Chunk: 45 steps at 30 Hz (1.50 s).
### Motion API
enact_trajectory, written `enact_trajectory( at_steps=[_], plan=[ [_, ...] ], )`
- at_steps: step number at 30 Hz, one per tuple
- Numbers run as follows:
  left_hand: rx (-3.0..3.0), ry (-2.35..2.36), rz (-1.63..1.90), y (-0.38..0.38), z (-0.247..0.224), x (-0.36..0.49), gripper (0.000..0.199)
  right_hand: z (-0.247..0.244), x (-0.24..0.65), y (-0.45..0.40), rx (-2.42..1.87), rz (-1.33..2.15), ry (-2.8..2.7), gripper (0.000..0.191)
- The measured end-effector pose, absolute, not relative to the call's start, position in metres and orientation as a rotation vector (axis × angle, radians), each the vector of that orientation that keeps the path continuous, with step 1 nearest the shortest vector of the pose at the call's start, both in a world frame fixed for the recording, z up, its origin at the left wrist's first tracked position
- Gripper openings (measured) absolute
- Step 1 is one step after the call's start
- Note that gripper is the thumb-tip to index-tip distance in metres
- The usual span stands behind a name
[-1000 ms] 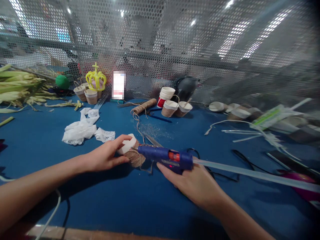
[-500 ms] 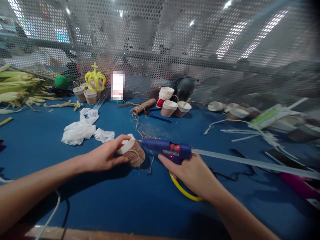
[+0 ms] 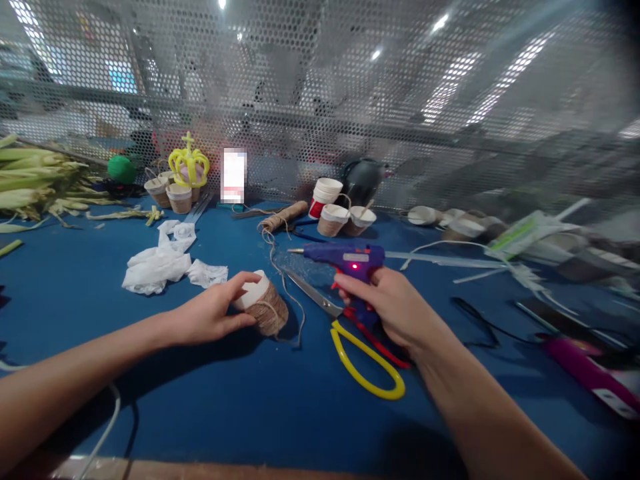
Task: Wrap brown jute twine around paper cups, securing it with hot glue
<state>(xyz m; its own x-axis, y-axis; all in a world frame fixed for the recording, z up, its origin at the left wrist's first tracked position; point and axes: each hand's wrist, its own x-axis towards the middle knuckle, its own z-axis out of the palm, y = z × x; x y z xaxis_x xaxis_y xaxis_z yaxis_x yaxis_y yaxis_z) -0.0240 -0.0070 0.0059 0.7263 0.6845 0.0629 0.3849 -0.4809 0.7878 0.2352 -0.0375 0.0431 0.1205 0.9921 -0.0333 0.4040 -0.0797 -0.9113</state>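
Note:
My left hand [image 3: 217,312] is closed around the white rim of a paper cup [image 3: 264,303], which lies tilted on the blue table. Brown twine is wound about the cup's side, and a loose tail of twine [image 3: 303,313] curls off to its right. In my right hand [image 3: 387,303] is a blue hot glue gun [image 3: 345,255] with its red light on. Its nozzle points left, above and apart from the cup, and a clear glue stick [image 3: 425,259] sticks out of its back. Under the gun lie scissors [image 3: 367,363] with yellow and red handles.
A twine roll [image 3: 285,217] lies behind the cup. Crumpled white cloth [image 3: 157,267] is at left, near corn husks [image 3: 40,177]. Several cups [image 3: 333,220] and a yellow crown [image 3: 189,163] stand along the perforated metal screen [image 3: 280,80]. A purple object [image 3: 585,370] lies at right.
The glue gun has moved up and away from the cup's rim, with its nozzle now off the cup. More of the scissors shows beneath it. My left hand still holds the cup in place.

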Motion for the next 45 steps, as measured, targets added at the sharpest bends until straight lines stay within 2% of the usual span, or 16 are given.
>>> enact_trajectory(
  at_steps=[7,14,18,20,22,24,25,28,32,38,45],
  plan=[
    [2.117,0.826,0.478,-0.007,0.007,-0.023,0.047,0.021,0.265,0.010,-1.830,0.773,-1.251,0.028],
    [2.156,0.855,0.496,-0.006,0.006,-0.023,0.046,0.014,0.277,0.030,-2.029,0.477,-1.411,0.035],
    [2.153,0.841,0.506,-0.005,0.004,-0.023,0.046,0.033,0.246,0.008,-1.942,0.317,-1.594,0.023],
    [2.137,0.820,0.509,-0.005,0.004,-0.023,0.045,0.041,0.219,-0.013,-1.821,0.394,-1.768,0.017],
    [2.138,0.805,0.520,-0.006,0.004,-0.023,0.045,0.045,0.191,-0.035,-1.602,0.530,-2.056,0.024],
    [2.156,0.799,0.528,-0.006,0.004,-0.023,0.045,0.044,0.171,-0.051,-1.545,0.396,-2.186,0.031],
    [2.170,0.799,0.529,-0.006,0.004,-0.023,0.045,0.042,0.165,-0.056,-1.527,0.328,-2.208,0.023],
    [2.212,0.803,0.522,-0.007,0.003,-0.024,0.043,0.037,0.161,-0.060,-1.512,0.337,-2.181,0.012],
    [2.280,0.809,0.489,-0.008,0.005,-0.024,0.041,0.037,0.169,-0.057,-1.423,0.547,-2.061,0.017],
    [2.389,0.768,0.459,-0.012,0.009,-0.022,0.035,0.039,0.170,-0.056,-1.363,0.473,-2.010,0.016],
    [2.438,0.713,0.492,-0.012,0.005,-0.022,0.032,0.034,0.172,-0.052,-1.412,0.545,-1.956,0.019]
  ],
)
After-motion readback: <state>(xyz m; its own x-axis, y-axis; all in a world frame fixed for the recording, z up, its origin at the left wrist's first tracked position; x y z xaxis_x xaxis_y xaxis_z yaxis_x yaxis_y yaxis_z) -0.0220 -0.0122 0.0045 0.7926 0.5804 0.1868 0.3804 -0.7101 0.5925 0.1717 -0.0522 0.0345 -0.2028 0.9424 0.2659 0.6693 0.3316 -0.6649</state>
